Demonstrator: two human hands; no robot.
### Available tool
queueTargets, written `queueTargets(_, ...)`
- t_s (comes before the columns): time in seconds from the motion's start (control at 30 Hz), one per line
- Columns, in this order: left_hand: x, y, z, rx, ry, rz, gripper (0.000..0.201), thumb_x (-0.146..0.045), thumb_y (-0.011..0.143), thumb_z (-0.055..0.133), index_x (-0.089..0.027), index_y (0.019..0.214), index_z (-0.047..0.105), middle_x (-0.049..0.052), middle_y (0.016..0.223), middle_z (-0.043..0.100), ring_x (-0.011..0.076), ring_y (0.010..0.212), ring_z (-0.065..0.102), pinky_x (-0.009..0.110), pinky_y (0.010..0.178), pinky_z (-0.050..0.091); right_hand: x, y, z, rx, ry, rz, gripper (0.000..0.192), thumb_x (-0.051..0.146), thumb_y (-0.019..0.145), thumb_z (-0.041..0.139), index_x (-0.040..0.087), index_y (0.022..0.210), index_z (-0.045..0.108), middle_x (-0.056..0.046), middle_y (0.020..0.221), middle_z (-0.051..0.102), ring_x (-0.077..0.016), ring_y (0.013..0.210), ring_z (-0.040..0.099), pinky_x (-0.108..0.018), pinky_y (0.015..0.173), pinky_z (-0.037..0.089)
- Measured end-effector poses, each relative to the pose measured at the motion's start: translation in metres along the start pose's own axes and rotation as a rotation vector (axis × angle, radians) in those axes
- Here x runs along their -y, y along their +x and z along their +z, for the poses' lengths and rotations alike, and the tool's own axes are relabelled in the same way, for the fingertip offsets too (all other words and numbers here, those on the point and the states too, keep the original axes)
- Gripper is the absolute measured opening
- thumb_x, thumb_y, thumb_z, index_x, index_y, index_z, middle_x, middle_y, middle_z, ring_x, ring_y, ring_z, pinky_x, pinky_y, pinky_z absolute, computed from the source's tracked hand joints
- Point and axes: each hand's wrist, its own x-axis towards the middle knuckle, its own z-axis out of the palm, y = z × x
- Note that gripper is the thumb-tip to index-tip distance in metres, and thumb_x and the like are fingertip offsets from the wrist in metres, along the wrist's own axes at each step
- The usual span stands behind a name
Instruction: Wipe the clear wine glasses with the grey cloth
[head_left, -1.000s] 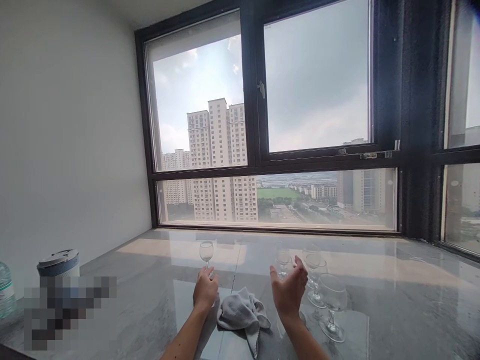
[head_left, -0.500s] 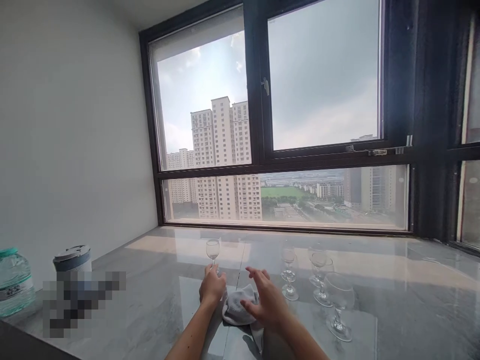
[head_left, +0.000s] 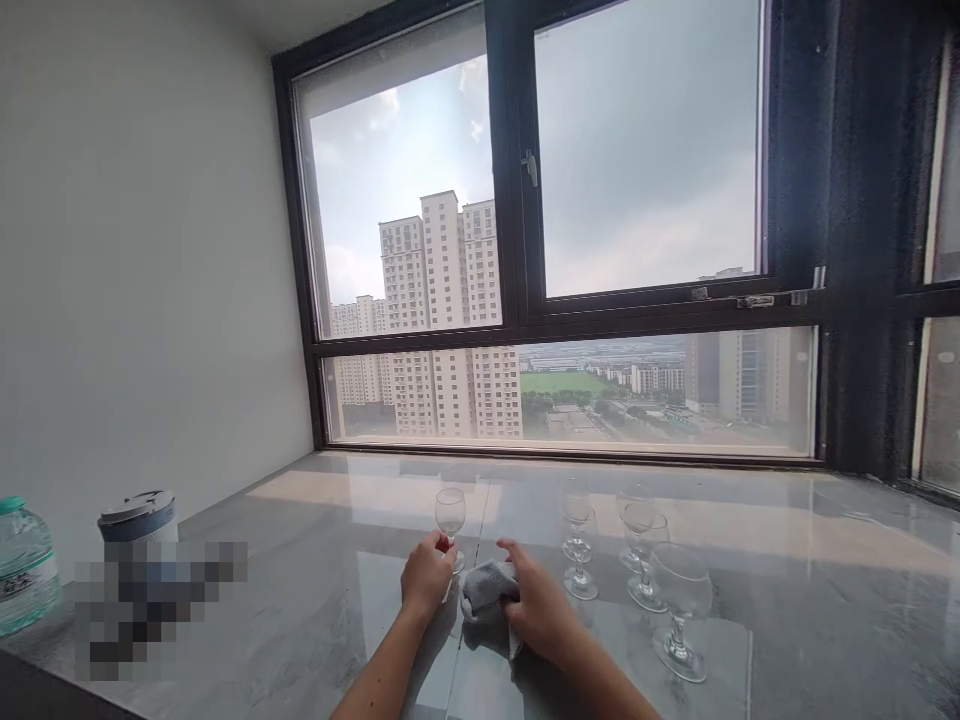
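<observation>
A small stemmed glass stands upright, or nearly so, its stem pinched by the fingers of my left hand. Just to the right, my right hand grips a bunched grey cloth, with the index finger stretched out past it. The cloth is close beside the glass's foot; whether they touch I cannot tell. Further right, several more stemmed glasses stand upright, among them a larger one at the near end and a smaller one nearer my right hand.
A grey polished stone ledge runs up to a dark-framed window. At the left stand a plastic bottle with a green cap and a lidded cup, beside a pixelated patch. A white wall bounds the left side.
My left hand has brought the glass to the right and nearer, towards the cloth. My right hand has closed on the cloth and lifted part of it. The other glasses stand as before.
</observation>
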Motion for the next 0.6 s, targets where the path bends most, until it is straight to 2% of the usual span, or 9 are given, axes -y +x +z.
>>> queueTargets(0.1,-0.004,-0.004,0.002,0.049,0.017,0.119,0.011,-0.027,0.087,0.057,-0.021,0.081,0.064,0.003,0.087,0.073,0.0181,0.08,0.064,0.026,0.069,0.035,0.0,0.003,0.0,-0.038,-0.018,0.024,0.078,0.003,0.06,0.051,0.02,0.135,0.049,-0.011,0.119,0.067,-0.0245,0.105,0.066,-0.036,0.091,0.048)
queueTargets(0.27,-0.011,-0.017,0.005,0.043,0.025,0.33,0.018,-0.019,0.093,0.045,-0.02,0.086,0.061,0.006,0.088,0.07,0.0184,0.08,0.062,0.025,0.069,0.036,-0.001,0.008,0.0,-0.179,0.031,0.012,0.07,0.011,0.068,0.053,0.021,0.136,0.046,-0.012,0.124,0.063,-0.0257,0.112,0.064,-0.038,0.095,0.049)
queueTargets(0.4,-0.016,-0.023,0.004,0.001,0.042,0.406,0.025,-0.014,0.095,0.038,-0.021,0.086,0.061,0.006,0.084,0.067,0.0199,0.078,0.06,0.027,0.07,0.037,0.0,0.009,-0.001,-0.239,0.032,0.042,0.064,0.02,0.076,0.054,0.022,0.139,0.043,-0.012,0.12,0.066,-0.0278,0.107,0.067,-0.041,0.091,0.051)
queueTargets(0.6,-0.019,-0.026,0.0,-0.024,0.035,0.521,0.026,-0.007,0.087,0.045,-0.021,0.081,0.065,0.006,0.086,0.068,0.0217,0.089,0.059,0.03,0.08,0.041,0.008,0.007,-0.008,-0.314,0.027,-0.031,0.059,0.029,0.081,0.053,0.024,0.139,0.043,-0.01,0.12,0.067,-0.0267,0.105,0.069,-0.039,0.087,0.053)
